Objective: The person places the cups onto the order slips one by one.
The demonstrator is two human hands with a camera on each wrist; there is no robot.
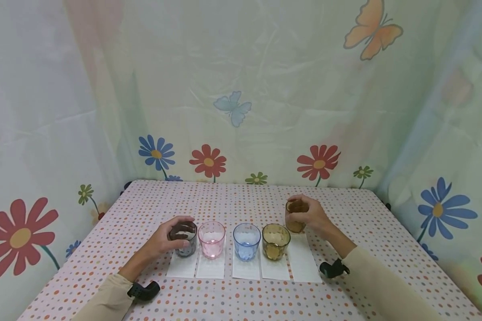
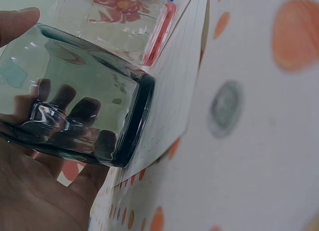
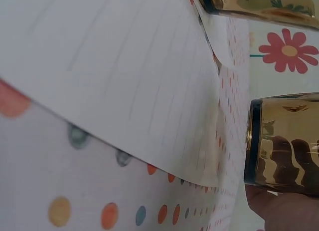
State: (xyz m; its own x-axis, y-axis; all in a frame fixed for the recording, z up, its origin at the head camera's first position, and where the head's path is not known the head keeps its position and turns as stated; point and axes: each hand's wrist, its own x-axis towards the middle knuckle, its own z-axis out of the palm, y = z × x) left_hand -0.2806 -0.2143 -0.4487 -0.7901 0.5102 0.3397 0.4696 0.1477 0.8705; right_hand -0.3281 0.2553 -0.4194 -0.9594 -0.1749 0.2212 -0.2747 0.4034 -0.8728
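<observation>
A smoky grey glass (image 1: pixel 187 240) stands at the left end of the row, on a paper slip. My left hand (image 1: pixel 166 237) holds it from the left, the thumb in front and the fingers behind. Through the glass wall the fingers (image 2: pixel 84 111) show in the left wrist view. My right hand (image 1: pixel 314 216) grips a brown glass (image 1: pixel 295 225) at the far edge of the rightmost paper slip (image 1: pixel 305 263). In the right wrist view that brown glass (image 3: pixel 284 141) is upright, with fingers visible through its side.
Between the hands stand a pink glass (image 1: pixel 212 240), a blue glass (image 1: pixel 247 243) and an olive-amber glass (image 1: pixel 276 243), each on a white paper slip. The table (image 1: pixel 225 303) has a dotted cloth. A flower-printed curtain (image 1: pixel 265 133) hangs behind and at both sides.
</observation>
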